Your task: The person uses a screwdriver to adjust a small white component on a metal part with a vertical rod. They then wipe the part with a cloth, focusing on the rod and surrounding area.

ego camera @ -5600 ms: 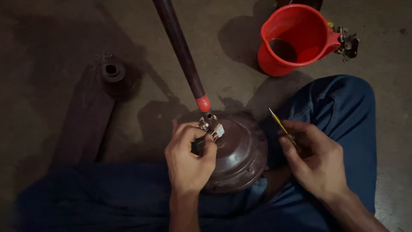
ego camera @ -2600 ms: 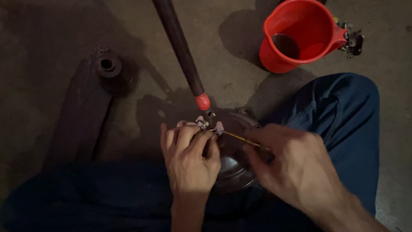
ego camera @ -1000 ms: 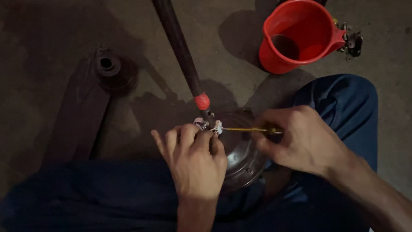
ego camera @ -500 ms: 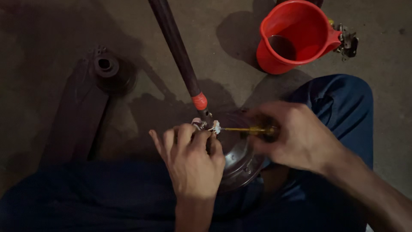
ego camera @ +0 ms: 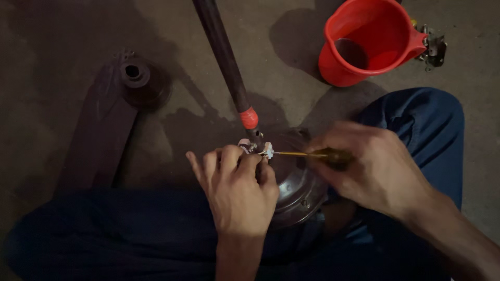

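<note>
While left hand pinches white connector, right hand grips screwdriver

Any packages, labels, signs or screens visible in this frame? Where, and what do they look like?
None in view: no package, sign or screen.
Closest to a marking: a plain red band round the dark rod, above the motor housing.
The red jug at upper right shows no label.

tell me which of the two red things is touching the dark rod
The small red band, wrapped around the dark rod just above the motor housing. The red jug stands apart on the floor, upper right.
</note>
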